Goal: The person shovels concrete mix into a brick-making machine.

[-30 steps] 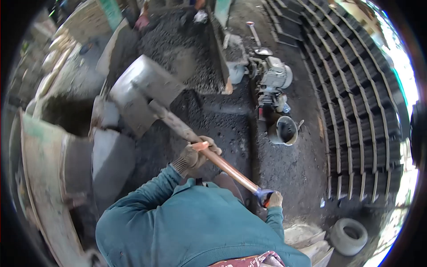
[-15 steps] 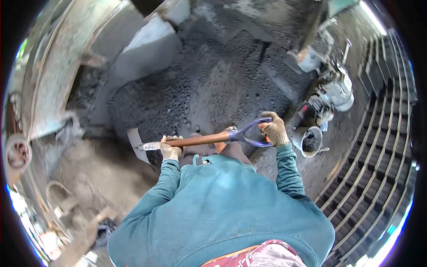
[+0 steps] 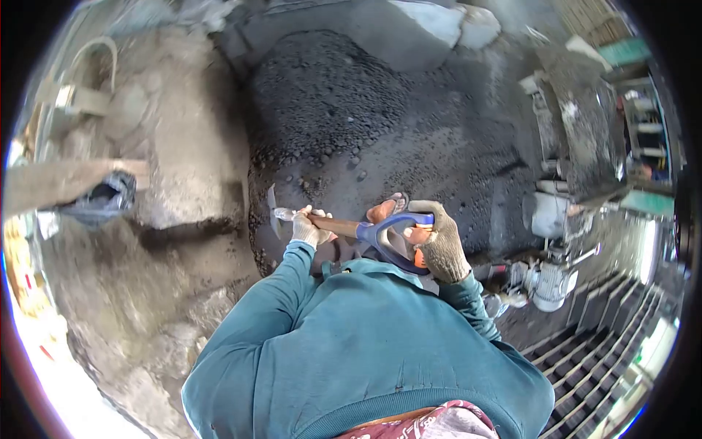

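A shovel [image 3: 338, 225] with a wooden shaft and a blue D-shaped handle lies across the front of my body. My right hand [image 3: 441, 247], in a knitted work glove, is closed around the grip of that handle. Lower on the shaft, close to the metal socket, my gloved left hand [image 3: 311, 228] is wrapped around the wood. The shovel's metal blade [image 3: 273, 214] points left and shows nearly edge-on, above the dark ground. Beyond it is a heap of dark, lumpy granular material [image 3: 329, 95]. A foot [image 3: 382, 210] shows behind the shaft.
To the left rises a dusty concrete ledge [image 3: 186, 139], with a black plastic bag [image 3: 106, 197] by a wooden plank [image 3: 69, 183]. A motor [image 3: 550, 287] stands at the right, near a barred metal rack [image 3: 599, 340]. Pale slabs [image 3: 431, 25] lie behind the heap.
My view and body have turned left, bringing the ledge further into view. The shovel's blade has turned nearly edge-on, and my hands appear closer together. Both still grip the shovel.
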{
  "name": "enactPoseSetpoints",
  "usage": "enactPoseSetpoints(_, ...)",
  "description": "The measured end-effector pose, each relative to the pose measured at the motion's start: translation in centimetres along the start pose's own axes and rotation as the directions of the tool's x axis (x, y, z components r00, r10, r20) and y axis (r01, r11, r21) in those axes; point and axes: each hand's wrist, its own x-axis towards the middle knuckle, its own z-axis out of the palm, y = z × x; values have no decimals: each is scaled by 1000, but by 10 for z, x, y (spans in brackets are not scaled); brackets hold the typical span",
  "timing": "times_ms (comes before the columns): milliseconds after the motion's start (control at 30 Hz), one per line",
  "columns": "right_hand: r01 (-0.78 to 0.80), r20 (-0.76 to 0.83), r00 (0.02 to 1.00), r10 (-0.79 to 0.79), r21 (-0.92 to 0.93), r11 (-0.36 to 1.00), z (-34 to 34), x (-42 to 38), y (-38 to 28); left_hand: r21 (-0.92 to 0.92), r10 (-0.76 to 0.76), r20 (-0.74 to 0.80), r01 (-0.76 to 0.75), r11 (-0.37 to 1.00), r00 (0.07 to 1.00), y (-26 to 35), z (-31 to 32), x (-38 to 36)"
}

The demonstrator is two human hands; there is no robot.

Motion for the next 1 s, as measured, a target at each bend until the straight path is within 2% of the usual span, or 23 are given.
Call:
enactPoseSetpoints(33,-92,-33,995,93,24,995,14,0,9,-33,-2,1,2,999,1000,7,-5,5)
enactPoseSetpoints(67,-34,-32,999,34,-1,999,26,1,8,-68,-1,5,1,998,1000,13,-7,12)
enactPoseSetpoints(133,-190,26,982,188,172,967,46,14,37,-131,15,44,-9,991,999,28,-5,25)
enactPoseSetpoints(167,-100,-8,995,102,113,989,58,23,53,-126,47,28,-43,991,999,34,0,32)
enactPoseSetpoints(200,-123,15,992,123,258,958,73,31,46,-116,76,9,-74,991,997,40,5,41)
enactPoseSetpoints(267,-119,4,992,125,347,930,92,57,75,-108,105,29,-102,989,994,57,9,79)
enactPoseSetpoints(300,-231,60,972,228,424,876,98,71,84,-129,146,42,-139,982,988,64,19,85)
enactPoseSetpoints(367,-282,84,956,280,515,809,117,107,100,-166,198,46,-188,968,979,79,42,94)
enactPoseSetpoints(467,-357,155,928,339,634,687,135,166,180,-46,207,-70,-211,976,976,86,59,152)
enactPoseSetpoints(500,-329,90,934,347,600,729,134,183,231,53,241,-81,-237,970,967,77,68,163)
enactPoseSetpoints(533,-303,22,935,353,565,768,133,186,234,156,273,-90,-257,954,958,63,73,169)
enactPoseSetpoints(600,-433,83,858,507,649,626,82,166,234,284,247,-127,-203,937,961,23,85,167)
enactPoseSetpoints(633,-358,-20,872,490,657,663,45,156,285,301,193,-160,-138,944,968,-6,94,159)
enactPoseSetpoints(667,-425,-72,832,550,554,716,22,140,251,376,161,-14,-144,915,987,-37,88,171)
enactPoseSetpoints(700,-409,-44,857,513,548,730,-18,122,269,654,225,238,-327,682,945,-84,53,216)
enactPoseSetpoints(733,-462,-73,805,589,547,698,-37,106,233,794,276,491,-555,249,826,-128,19,260)
enactPoseSetpoints(767,-494,-89,777,624,530,690,-57,96,209,712,304,690,-691,-125,657,-170,-11,297)
enactPoseSetpoints(800,-442,-179,767,617,549,709,-72,86,202,654,317,707,-755,47,632,-210,-18,286)
enactPoseSetpoints(833,-421,-225,783,580,496,760,-94,77,210,777,303,515,-586,229,802,-210,18,230)
enactPoseSetpoints(867,-395,-271,798,539,440,806,-115,68,220,726,241,263,-356,588,934,-216,49,189)
enactPoseSetpoints(900,-399,-267,801,536,430,810,-130,63,220,498,156,49,-160,852,986,-223,73,159)
enactPoseSetpoints(933,-407,-260,803,537,419,812,-142,58,221,354,125,-47,-100,930,991,-231,84,140)
enactPoseSetpoints(1000,-397,-274,808,522,402,825,-153,58,239,328,129,-78,-96,940,989,-236,97,118)
